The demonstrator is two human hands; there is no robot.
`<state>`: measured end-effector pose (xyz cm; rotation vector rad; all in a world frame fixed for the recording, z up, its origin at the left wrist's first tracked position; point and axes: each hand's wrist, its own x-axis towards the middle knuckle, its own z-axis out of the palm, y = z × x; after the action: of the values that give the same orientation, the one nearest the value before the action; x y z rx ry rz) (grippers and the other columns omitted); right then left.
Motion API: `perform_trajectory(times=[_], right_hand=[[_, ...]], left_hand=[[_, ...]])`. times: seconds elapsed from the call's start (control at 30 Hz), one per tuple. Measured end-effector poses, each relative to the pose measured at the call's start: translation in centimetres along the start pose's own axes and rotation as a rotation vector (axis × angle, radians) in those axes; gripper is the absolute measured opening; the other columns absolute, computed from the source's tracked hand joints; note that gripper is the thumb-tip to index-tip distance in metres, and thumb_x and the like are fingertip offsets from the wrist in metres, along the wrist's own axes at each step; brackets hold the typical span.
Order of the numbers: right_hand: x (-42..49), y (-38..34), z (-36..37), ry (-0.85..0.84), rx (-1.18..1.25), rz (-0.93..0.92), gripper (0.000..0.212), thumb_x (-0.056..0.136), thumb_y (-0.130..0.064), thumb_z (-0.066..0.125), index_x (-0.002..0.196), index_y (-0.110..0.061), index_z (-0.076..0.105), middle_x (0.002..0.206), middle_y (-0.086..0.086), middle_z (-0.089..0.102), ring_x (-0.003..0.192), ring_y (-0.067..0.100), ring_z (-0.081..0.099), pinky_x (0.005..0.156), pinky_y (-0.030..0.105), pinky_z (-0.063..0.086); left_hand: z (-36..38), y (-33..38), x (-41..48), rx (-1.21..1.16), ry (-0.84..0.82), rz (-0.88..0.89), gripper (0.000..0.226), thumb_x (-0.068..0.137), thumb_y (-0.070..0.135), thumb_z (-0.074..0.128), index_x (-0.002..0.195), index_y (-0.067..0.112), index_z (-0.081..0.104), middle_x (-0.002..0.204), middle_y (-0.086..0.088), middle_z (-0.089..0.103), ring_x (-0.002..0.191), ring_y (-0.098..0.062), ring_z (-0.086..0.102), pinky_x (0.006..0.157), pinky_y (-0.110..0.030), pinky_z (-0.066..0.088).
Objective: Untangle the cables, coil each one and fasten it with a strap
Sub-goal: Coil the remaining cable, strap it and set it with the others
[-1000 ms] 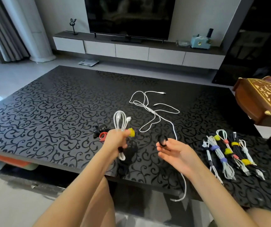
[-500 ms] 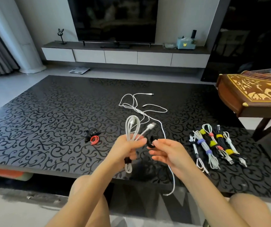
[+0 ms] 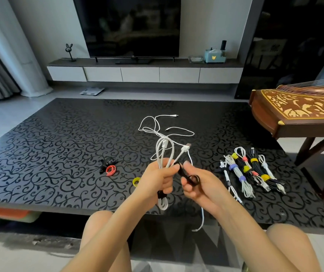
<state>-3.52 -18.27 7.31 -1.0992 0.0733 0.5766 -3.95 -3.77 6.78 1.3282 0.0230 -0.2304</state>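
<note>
One coiled white cable (image 3: 164,154) sits gripped in the left hand (image 3: 156,181); at three o'clock the right hand (image 3: 202,190) pinches a black strap (image 3: 183,172), probably due round the coil next.

view: single, head-worn | faces: forward and down | near: table (image 3: 63,146) edge | far: television (image 3: 129,26)
</note>
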Motion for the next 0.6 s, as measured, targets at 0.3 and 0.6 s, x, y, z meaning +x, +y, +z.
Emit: perform_trajectory(times=[0.3,0.6], right_hand=[[0.0,-0.8,-1.9,0.254,-0.283,-0.008,0.014,0.093,-0.005,0.052,0.088,0.002,0.064,0.052,0.005,0.048,0.035,0.008,0.034,0.033,0.016,0.022],[1.2,-2.2,0.1,0.227,-0.588,-0.062,0.032,0.091,-0.018,0.049,0.060,-0.018,0.056,0.055,0.001,0.052,0.043,0.009,0.030,0.041,0.020,0.020]], left_hand=[[-0.6,1.4,-0.5,-0.019,-0.248,-0.139,0.065,0.092,0.063,0.032,0.114,0.005,0.052,0.056,-0.003,0.035,0.047,-0.014,0.033,0.054,-0.029,0.041],[2.1,2.0,0.3,0.458,-0.036,-0.240,0.056,0.101,0.047,0.026,0.076,0.009,0.059,0.057,0.000,0.052,0.051,-0.014,0.049,0.061,-0.027,0.050]])
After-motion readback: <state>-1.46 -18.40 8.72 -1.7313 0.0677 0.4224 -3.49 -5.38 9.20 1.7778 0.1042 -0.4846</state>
